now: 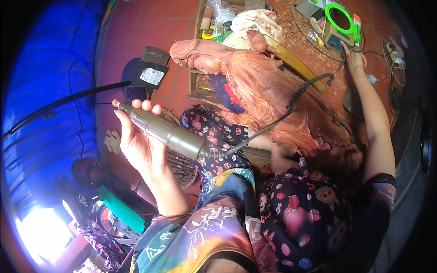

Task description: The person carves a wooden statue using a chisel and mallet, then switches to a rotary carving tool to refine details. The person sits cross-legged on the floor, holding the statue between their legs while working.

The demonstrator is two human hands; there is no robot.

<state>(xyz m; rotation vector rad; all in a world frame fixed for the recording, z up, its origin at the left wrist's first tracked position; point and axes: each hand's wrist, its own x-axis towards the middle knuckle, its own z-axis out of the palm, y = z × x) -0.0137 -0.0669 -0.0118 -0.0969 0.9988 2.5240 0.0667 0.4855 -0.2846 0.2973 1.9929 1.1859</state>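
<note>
A dark olive rotary carving handpiece [166,133] lies across my left hand [144,148], which is closed around it. Its narrow tip points up and left; a dark cable [273,119] leaves its thick end. My right hand [356,60] reaches far right, its extended fingertips touching the front of a small control box [334,35]. What exactly they touch there is too small to make out. Between my arms, a large reddish-brown wooden carving [268,86] of a draped figure lies tilted, its carved head [200,59] toward the left. It rests against my legs.
A wooden tray [195,86] stands behind the carving, with a white cloth [255,25] nearby. Wood shavings [291,34] litter the tiled floor. A green ring [339,18] sits on the control box. Several carving tools [184,170] lie below the handpiece. A power strip [395,53] is far right.
</note>
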